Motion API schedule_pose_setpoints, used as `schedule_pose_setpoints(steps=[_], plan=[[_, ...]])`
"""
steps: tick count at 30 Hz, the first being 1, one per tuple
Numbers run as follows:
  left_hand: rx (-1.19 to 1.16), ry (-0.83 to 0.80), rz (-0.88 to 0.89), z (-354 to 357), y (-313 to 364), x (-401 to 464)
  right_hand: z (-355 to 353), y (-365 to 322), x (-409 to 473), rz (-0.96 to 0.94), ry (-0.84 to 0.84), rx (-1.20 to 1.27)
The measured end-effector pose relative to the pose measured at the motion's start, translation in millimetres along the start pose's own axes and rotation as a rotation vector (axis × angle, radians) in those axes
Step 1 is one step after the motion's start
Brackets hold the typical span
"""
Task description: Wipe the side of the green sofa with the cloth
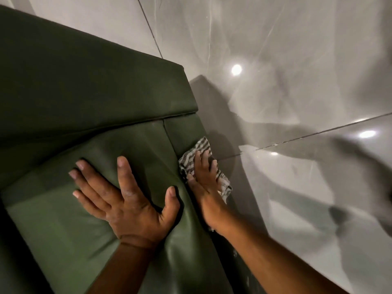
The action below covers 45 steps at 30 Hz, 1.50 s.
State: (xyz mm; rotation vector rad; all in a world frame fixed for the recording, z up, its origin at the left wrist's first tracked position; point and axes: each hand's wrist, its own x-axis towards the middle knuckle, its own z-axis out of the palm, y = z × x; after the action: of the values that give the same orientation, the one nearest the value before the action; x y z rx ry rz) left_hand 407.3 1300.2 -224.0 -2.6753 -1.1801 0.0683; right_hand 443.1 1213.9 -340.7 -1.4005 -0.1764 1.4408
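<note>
The green sofa [84,98] fills the left half of the view, seen from above, with its side face dropping toward the floor at the right. My left hand [125,194] lies flat with fingers spread on the sofa's seat cushion near its right edge. My right hand [203,179] presses a grey-and-white striped cloth [198,148] against the sofa's side face, just over that edge. The cloth shows above and below my fingers; the part under the palm is hidden.
Glossy grey marble floor tiles [297,60] spread to the right of the sofa, with dark grout lines and bright ceiling-light reflections. Shadows of my arms fall across the floor at the right.
</note>
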Motion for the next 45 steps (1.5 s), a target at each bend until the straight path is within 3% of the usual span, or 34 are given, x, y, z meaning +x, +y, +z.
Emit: schedule_pose_setpoints(steps=[3,8,11,13,17,21,23,25,29,33,42,45], plan=[[0.000,0.007,0.009,1,-3,-1,-3,-12,9,-0.043,-0.020,-0.034],[0.022,-0.066,0.001,-10,0,1,-5,-18,75,-0.016,0.001,-0.504],[0.026,-0.084,-0.018,-10,4,3,-25,-4,92,-0.107,0.020,-0.220],[0.029,-0.068,-0.024,-9,6,3,-38,24,82,0.006,0.018,-0.046],[0.026,-0.033,-0.020,-4,4,2,-22,62,29,0.291,0.103,0.049],[0.038,-0.008,-0.012,-3,2,1,1,36,3,-0.007,0.058,-0.219],[0.037,0.001,-0.013,-2,2,1,6,15,-4,-0.093,0.040,-0.107],[0.035,0.005,0.001,-2,1,1,8,5,3,-0.117,0.026,-0.065],[0.022,0.038,0.007,3,-1,0,-5,-19,59,-0.188,0.045,-0.316],[0.019,0.065,0.020,6,-3,0,-17,-26,89,-0.329,0.067,-0.228],[0.082,-0.025,-0.046,-16,8,4,-14,38,5,-0.384,0.033,-0.224],[-0.024,-0.090,-0.144,-29,20,-13,-20,22,39,-0.415,0.042,-0.420]])
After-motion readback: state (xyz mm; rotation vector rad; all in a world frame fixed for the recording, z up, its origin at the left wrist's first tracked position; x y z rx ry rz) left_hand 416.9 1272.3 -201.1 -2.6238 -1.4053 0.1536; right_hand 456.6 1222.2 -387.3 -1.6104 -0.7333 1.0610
